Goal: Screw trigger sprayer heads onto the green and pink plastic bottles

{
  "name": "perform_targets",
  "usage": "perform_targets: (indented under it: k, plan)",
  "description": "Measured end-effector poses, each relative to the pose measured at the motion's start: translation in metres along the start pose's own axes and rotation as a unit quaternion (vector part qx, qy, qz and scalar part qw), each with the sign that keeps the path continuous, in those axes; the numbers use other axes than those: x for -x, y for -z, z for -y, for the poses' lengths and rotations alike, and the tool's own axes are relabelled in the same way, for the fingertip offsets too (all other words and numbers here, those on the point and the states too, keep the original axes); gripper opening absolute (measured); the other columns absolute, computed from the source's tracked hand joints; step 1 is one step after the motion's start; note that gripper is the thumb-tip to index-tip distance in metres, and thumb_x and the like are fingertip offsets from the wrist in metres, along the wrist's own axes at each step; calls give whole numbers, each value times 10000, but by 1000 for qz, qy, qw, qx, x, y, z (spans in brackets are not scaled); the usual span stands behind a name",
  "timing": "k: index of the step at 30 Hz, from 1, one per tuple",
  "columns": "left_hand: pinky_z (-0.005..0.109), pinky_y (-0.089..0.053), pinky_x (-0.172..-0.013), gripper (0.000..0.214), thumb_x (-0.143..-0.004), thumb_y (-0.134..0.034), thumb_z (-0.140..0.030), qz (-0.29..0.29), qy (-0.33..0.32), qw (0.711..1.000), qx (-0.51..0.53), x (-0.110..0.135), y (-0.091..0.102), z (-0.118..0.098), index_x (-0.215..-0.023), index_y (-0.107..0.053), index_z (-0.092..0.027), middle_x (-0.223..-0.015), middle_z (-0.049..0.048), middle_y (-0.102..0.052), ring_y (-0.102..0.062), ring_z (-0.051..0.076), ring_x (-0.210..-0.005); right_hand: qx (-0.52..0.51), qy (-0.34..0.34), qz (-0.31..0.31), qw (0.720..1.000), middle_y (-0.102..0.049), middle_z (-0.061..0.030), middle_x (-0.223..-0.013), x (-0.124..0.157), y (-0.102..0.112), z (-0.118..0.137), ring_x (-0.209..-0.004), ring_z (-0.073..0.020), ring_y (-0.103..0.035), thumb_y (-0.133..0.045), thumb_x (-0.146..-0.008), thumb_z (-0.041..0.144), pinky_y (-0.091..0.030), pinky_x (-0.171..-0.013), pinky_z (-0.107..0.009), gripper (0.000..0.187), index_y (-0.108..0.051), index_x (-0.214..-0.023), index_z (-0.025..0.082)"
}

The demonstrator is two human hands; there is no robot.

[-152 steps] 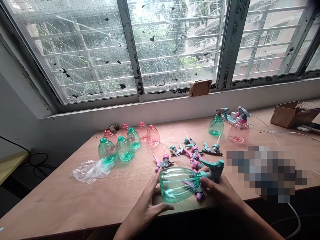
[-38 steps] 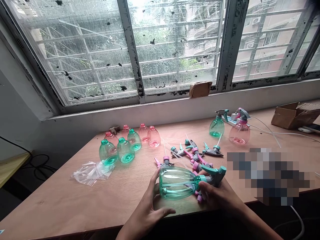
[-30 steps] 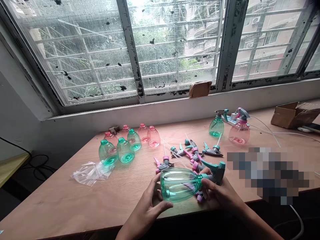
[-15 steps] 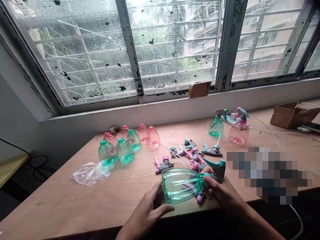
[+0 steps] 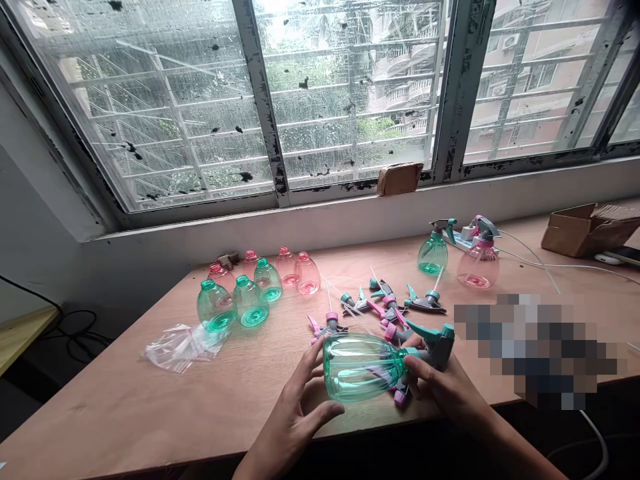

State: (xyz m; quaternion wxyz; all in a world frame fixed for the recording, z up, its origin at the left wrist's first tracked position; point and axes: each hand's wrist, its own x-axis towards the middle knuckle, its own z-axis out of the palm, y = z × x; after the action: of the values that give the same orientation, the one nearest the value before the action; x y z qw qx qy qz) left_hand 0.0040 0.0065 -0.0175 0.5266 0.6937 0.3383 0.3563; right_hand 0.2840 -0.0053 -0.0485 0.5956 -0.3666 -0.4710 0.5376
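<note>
My right hand (image 5: 435, 380) grips a clear green spray bottle (image 5: 357, 373) at its neck. The bottle lies sideways, its base toward the left, with a grey and green trigger sprayer (image 5: 437, 343) on its neck. Beside the base is my left hand (image 5: 305, 403), fingers and thumb spread; whether its fingertips touch the plastic, I cannot tell. Behind the bottle, several loose trigger heads (image 5: 387, 305) with pink or green collars and thin tubes are scattered. One pink-collared trigger head (image 5: 331, 323) stands tube-up behind the bottle's base.
Several open green bottles (image 5: 251, 307) and pink bottles (image 5: 307, 275) stand at the left. A clear plastic bag (image 5: 183, 348) lies before them. Farther right stand a green spray bottle (image 5: 432, 257), a pink spray bottle (image 5: 479, 267) and a cardboard box (image 5: 575, 232). A blurred patch covers the right front.
The bottle has rolled slightly about its long axis in my hands. My left hand has opened a little, its fingers moving up beside the base.
</note>
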Motion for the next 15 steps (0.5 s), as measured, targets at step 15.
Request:
perform_targets:
  k: [15]
  plan:
    - [388, -454, -1010, 713, -979, -522, -631, 14, -10, 999, -30, -2, 3, -5, -1577, -369, -275, -1234, 92, -629, -609, 269, -1037, 24, -3, 52, 998, -631, 20, -563, -2, 8, -4, -455, -160, -600, -717, -913, 499, -350, -472, -242, 351, -544, -906, 194]
